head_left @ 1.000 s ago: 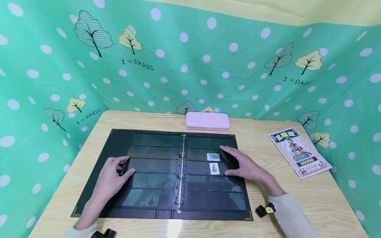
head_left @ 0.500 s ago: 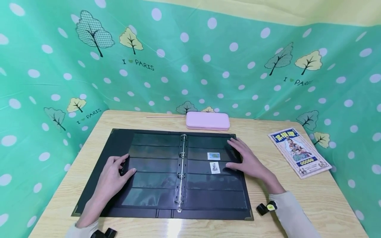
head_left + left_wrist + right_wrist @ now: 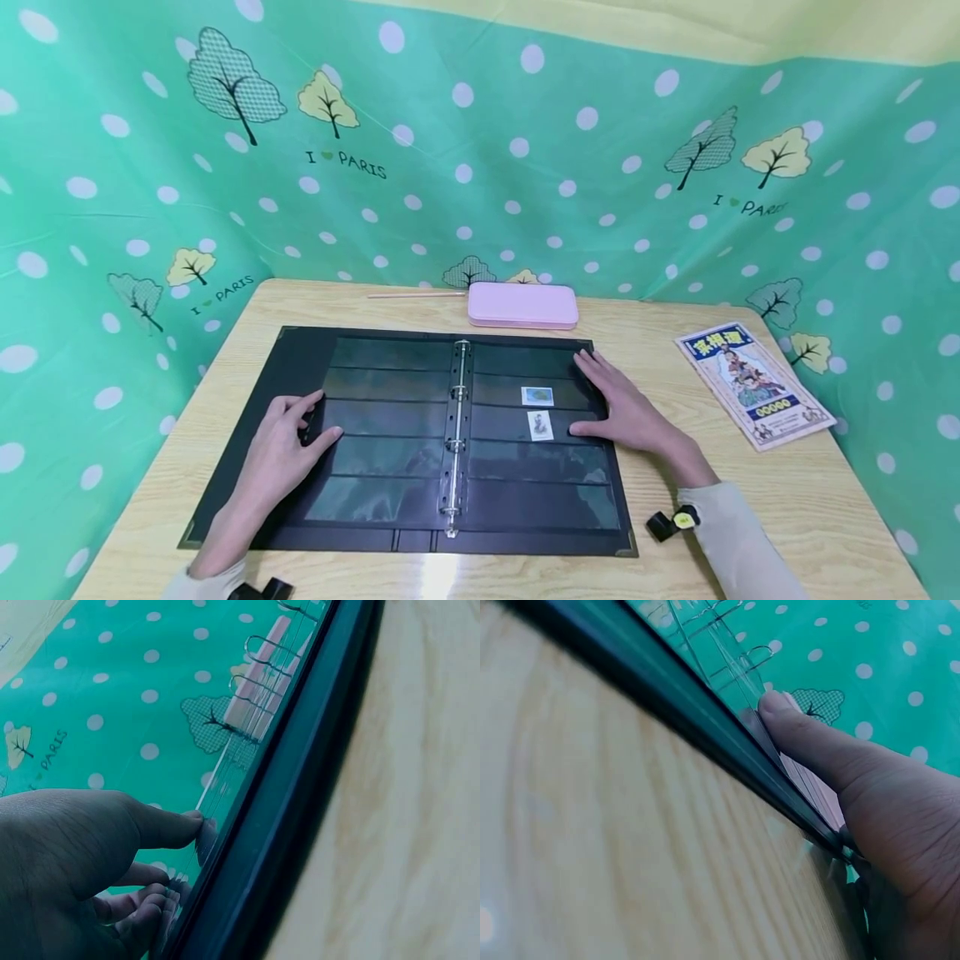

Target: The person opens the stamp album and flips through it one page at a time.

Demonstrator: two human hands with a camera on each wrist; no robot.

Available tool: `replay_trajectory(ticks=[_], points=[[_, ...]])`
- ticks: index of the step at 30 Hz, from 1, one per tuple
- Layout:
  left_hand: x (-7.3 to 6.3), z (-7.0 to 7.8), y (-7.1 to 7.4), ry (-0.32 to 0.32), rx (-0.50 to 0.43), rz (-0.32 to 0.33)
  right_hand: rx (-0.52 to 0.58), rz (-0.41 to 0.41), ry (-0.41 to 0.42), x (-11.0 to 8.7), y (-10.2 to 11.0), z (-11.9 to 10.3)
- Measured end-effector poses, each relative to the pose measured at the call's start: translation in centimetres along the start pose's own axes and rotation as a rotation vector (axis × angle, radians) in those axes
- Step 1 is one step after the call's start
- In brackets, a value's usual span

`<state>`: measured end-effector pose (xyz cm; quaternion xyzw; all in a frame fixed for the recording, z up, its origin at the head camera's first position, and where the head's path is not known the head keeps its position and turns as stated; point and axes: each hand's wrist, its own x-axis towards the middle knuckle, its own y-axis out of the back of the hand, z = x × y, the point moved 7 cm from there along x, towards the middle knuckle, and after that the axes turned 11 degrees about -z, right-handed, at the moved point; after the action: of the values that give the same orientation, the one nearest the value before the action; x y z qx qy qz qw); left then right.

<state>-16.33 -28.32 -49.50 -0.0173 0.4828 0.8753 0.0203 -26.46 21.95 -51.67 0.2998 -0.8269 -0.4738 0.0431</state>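
Observation:
An opened black ring-binder stamp album [image 3: 390, 537] lies on the table, its clear strip pockets on both sides of a metal ring spine [image 3: 455, 433]. Two stamps are on the right page: a blue one [image 3: 537, 396] and, just below it, a pale one with a grey figure [image 3: 540, 426]. My left hand [image 3: 281, 454] rests on the left page's outer side, thumb and fingertips touching it; its loosely bent fingers show in the left wrist view. On the right page's outer edge lies my right hand [image 3: 630, 412], fingers spread and thumb near the pale stamp. Neither hand grips anything.
Behind the album sits a pink case [image 3: 522, 305], with a thin stick [image 3: 416, 294] to its left. An illustrated booklet [image 3: 755, 386] lies at the right of the wooden table [image 3: 750, 500]. A green dotted cloth [image 3: 420, 167] hangs around the back and sides.
My right hand's fingers have shifted outward and slightly away from me, off the page area beside the blue stamp. The left hand and the stamps stay in place.

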Motion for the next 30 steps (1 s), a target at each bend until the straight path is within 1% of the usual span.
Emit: replay_trajectory(ticks=[9, 16, 21, 25, 27, 30], points=[[0.0, -0.1, 0.0, 0.004, 0.005, -0.002, 0.017, 0.002, -0.004, 0.0, 0.0, 0.0], [0.1, -0.1, 0.0, -0.001, 0.008, 0.003, 0.023, 0.013, -0.027, -0.3, 0.2, -0.1], [0.0, 0.0, -0.1, -0.006, 0.006, 0.001, -0.005, 0.046, -0.028, -0.4, 0.4, -0.4], [0.1, 0.0, -0.1, -0.009, 0.006, 0.000, -0.016, 0.095, -0.003, -0.6, 1.0, -1.1], [0.0, 0.1, 0.0, -0.008, 0.006, 0.003, 0.008, 0.104, 0.023, -0.6, 1.3, -1.6], [0.1, 0.2, -0.1, -0.009, 0.008, 0.003, 0.066, 0.096, 0.062, -0.8, 1.6, -2.0]])
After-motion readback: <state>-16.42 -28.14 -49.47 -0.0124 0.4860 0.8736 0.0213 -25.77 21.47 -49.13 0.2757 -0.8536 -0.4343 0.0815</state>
